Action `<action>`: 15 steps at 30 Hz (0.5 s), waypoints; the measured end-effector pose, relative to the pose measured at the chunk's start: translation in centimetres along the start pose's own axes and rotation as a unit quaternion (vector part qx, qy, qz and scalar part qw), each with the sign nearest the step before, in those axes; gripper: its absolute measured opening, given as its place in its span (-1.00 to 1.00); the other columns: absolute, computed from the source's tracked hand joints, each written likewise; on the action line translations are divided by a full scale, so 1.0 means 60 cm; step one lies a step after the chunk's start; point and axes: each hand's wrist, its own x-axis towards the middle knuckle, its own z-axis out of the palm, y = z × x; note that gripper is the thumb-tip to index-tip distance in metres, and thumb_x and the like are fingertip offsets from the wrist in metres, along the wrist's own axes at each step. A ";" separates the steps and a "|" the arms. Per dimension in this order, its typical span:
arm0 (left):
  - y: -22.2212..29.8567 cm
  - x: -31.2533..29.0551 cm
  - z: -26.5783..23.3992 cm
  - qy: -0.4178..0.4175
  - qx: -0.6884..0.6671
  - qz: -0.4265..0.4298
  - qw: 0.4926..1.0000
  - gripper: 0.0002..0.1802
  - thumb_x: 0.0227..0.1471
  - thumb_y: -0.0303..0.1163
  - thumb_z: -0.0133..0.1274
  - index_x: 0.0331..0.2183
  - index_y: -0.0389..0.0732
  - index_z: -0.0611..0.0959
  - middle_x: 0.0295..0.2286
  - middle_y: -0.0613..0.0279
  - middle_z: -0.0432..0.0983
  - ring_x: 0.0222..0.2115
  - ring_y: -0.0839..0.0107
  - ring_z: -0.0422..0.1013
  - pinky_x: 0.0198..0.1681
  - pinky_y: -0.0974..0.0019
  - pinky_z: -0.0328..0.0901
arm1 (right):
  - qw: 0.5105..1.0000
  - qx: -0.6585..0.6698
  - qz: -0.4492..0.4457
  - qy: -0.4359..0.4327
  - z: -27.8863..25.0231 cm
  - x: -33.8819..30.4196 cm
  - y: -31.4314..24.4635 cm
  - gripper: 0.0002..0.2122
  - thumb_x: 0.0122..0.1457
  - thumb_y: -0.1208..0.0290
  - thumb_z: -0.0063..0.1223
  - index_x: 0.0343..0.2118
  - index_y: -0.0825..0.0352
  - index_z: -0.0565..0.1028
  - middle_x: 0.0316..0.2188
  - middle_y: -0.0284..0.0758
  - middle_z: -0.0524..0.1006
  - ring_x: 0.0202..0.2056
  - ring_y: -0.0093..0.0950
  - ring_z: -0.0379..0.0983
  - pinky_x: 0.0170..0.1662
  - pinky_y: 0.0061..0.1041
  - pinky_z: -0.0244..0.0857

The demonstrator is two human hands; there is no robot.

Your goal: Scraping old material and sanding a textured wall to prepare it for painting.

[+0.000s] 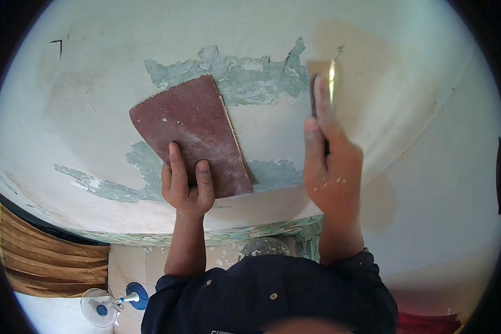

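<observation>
My left hand (187, 189) grips a folded sheet of reddish-brown sandpaper (192, 119), its face dusted with pale powder and flecks. Thumb and a finger lie on the sheet; the other fingers are hidden behind it. Raised to the right, my right hand (335, 167) is closed around a scraper (319, 69), slightly blurred, with a bright glint along its edge. The scraper is by the right end of a grey-green patch (245, 75) where paint has come off the off-white wall (273, 128). Whether its blade touches the wall, I cannot tell.
More bared grey-green patches (145, 167) show lower on the wall. At the lower left hang brown curtains (55, 253), with a standing fan (101, 309) nearby. Pale flakes (222, 259) litter the tiled floor (150, 261). Red cloth (428, 322) lies at lower right.
</observation>
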 end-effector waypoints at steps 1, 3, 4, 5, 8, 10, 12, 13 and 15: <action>0.001 0.000 0.001 -0.002 0.001 -0.001 1.000 -0.38 0.08 -0.45 0.16 0.13 -0.52 0.40 -0.36 0.00 0.50 -0.47 0.30 0.37 -0.44 0.37 0.28 | 1.000 -0.001 0.000 0.001 0.004 -0.010 0.010 -0.56 0.34 0.54 -0.10 0.28 0.29 0.28 0.19 -0.18 0.42 -0.42 -0.67 0.34 -0.26 -0.62 0.34; 0.002 0.001 0.005 -0.003 -0.006 -0.002 1.000 -0.38 0.07 -0.46 0.16 0.13 -0.53 0.40 -0.37 0.00 0.50 -0.48 0.30 0.37 -0.45 0.37 0.27 | 0.998 -0.026 -0.042 0.026 0.012 -0.026 0.029 -0.56 0.33 0.54 -0.09 0.27 0.30 0.29 0.18 -0.19 0.44 -0.42 -0.68 0.34 -0.26 -0.64 0.33; 0.003 0.001 0.005 -0.003 -0.010 -0.003 1.000 -0.38 0.07 -0.46 0.16 0.13 -0.53 0.40 -0.38 0.00 0.49 -0.48 0.30 0.36 -0.46 0.36 0.27 | 0.999 -0.025 -0.041 0.025 0.011 -0.022 0.027 -0.56 0.33 0.54 -0.09 0.27 0.30 0.29 0.18 -0.19 0.44 -0.42 -0.68 0.34 -0.26 -0.64 0.33; 0.003 0.001 0.004 -0.004 -0.009 -0.004 1.000 -0.38 0.07 -0.46 0.16 0.13 -0.53 0.40 -0.38 0.00 0.49 -0.48 0.30 0.36 -0.46 0.36 0.27 | 0.999 -0.009 -0.038 0.025 0.008 -0.012 0.023 -0.56 0.33 0.54 -0.09 0.27 0.31 0.29 0.18 -0.18 0.43 -0.40 -0.69 0.35 -0.25 -0.65 0.33; 0.003 0.002 0.004 -0.006 0.000 -0.003 1.000 -0.37 0.06 -0.47 0.16 0.13 -0.54 0.40 -0.40 0.01 0.48 -0.50 0.30 0.35 -0.47 0.35 0.26 | 0.997 0.003 -0.069 0.044 -0.001 0.031 0.014 -0.57 0.33 0.54 -0.08 0.26 0.32 0.30 0.18 -0.17 0.43 -0.35 -0.70 0.38 -0.22 -0.67 0.32; 0.003 0.005 0.009 0.010 -0.003 0.005 1.000 -0.37 0.06 -0.47 0.16 0.13 -0.54 0.40 -0.42 0.03 0.46 -0.51 0.31 0.33 -0.49 0.35 0.24 | 0.992 -0.003 -0.103 0.066 -0.004 0.039 0.010 -0.57 0.32 0.54 -0.07 0.26 0.33 0.30 0.18 -0.16 0.42 -0.32 -0.71 0.40 -0.20 -0.68 0.32; 0.004 0.005 0.007 0.004 -0.002 0.002 1.000 -0.37 0.05 -0.48 0.16 0.13 -0.54 0.40 -0.42 0.03 0.46 -0.51 0.32 0.32 -0.49 0.35 0.24 | 0.996 0.000 -0.065 0.062 0.002 0.032 0.012 -0.58 0.32 0.55 -0.07 0.25 0.34 0.32 0.19 -0.14 0.41 -0.27 -0.69 0.44 -0.16 -0.67 0.33; 0.006 0.004 0.005 -0.001 -0.001 -0.002 1.000 -0.37 0.05 -0.48 0.15 0.13 -0.54 0.40 -0.43 0.04 0.46 -0.52 0.32 0.32 -0.49 0.36 0.23 | 0.996 0.001 -0.066 0.061 0.006 0.025 0.019 -0.58 0.32 0.55 -0.07 0.25 0.34 0.32 0.19 -0.14 0.41 -0.27 -0.69 0.44 -0.16 -0.67 0.33; 0.009 0.006 0.007 0.000 0.004 -0.002 1.000 -0.37 0.05 -0.48 0.15 0.13 -0.54 0.40 -0.43 0.04 0.46 -0.51 0.32 0.32 -0.49 0.36 0.24 | 0.991 -0.009 -0.106 0.080 0.012 0.008 0.033 -0.57 0.31 0.56 -0.07 0.25 0.33 0.32 0.17 -0.12 0.42 -0.29 -0.71 0.43 -0.17 -0.68 0.33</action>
